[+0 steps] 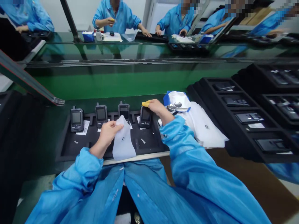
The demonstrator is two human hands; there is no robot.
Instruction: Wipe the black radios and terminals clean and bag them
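Observation:
My left hand [107,134] is closed, pinching the top edge of a white pouch [123,141] with a small dark logo. The pouch hangs over the front of a black tray [67,149]. My right hand [157,107], with yellow covers on its fingertips, grips the top of a handheld device [145,117] at the tray's right end. More such black devices with screens and stubby antennas stand along the tray: one at the far left [77,119], a second [101,115], and a third [124,109] partly behind the pouch. White labels [83,127] lie beside them.
Right of the tray lie a stack of white pouches [203,124] and a blue-white box [178,99] with round metal pieces on it. Black compartment trays of devices [249,118] stand farther right. Across the green divider [116,77], several co-workers in blue [126,18] sit at a bench.

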